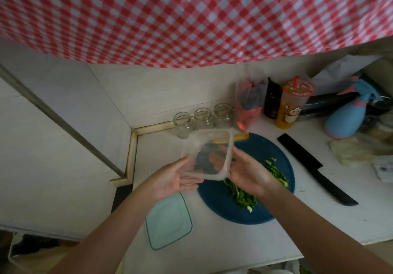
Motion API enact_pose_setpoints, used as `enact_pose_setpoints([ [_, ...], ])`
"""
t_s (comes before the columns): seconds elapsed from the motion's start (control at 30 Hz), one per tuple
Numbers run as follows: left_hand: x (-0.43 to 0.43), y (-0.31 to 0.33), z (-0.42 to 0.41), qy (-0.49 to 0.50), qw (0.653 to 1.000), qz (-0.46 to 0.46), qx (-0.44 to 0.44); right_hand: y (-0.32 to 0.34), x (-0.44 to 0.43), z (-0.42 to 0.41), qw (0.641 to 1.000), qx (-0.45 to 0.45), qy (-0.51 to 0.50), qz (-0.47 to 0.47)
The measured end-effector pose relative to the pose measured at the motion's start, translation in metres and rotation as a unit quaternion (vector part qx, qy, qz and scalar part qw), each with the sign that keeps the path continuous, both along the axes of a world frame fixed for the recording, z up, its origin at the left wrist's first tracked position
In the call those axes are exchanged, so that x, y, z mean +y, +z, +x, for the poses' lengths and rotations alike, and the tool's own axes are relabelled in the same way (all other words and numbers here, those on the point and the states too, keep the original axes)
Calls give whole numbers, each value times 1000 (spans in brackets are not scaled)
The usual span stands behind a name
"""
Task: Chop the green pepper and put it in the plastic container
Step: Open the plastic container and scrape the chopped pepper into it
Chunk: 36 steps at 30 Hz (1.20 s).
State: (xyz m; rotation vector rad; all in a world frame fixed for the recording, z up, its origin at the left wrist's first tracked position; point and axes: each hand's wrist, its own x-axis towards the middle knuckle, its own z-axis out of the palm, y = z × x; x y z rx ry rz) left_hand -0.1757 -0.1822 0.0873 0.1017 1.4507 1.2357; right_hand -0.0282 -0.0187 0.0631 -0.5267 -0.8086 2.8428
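- Two bare forearms reach in from the bottom edge over the white desk (234, 241).
- A pale teal lid (169, 220) lies flat on the desk just below the left hand, beside the left edge of the round blue cutting board (223, 210).
- The chopped green pepper (240, 195) lies in a loose band of strips across the board, partly hidden by the right wrist; none of it is in the container.
- The left hand (180, 180) is palm up with its fingers spread and relaxed, touching the lower left corner of the plastic container (209, 154).
- The right hand (248, 175) is also spread, its straight fingers showing through the clear wall on the right side.
- The container is empty, raised off the desk between both hands and tilted, over the left part of the board.
- A black knife (316, 167) lies on the desk to the right of the board, apart from it.
- Three empty glass jars (203, 118) stand in a row behind the container.
- Farther right stand a clear bag (248, 105), a dark bottle (272, 103), a yellow cartoon cup (291, 107) and a blue spray bottle (344, 120).
- A red-and-white checked cloth (191, 18) hangs across the top.
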Motion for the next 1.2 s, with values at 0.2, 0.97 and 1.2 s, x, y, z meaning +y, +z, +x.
enact_pose_setpoints([
  [0.2, 15, -16, -5, 66, 997, -3, 28, 4, 25, 22, 968, -125, 51, 213],
  [0.97, 37, -69, -10, 139, 979, -132, 73, -64, 111, 77, 701, -596, -98, 378],
  [1.2, 38, -72, -13, 178, 973, -131, 72, -55, 116, 89, 819, -522, -69, 229],
])
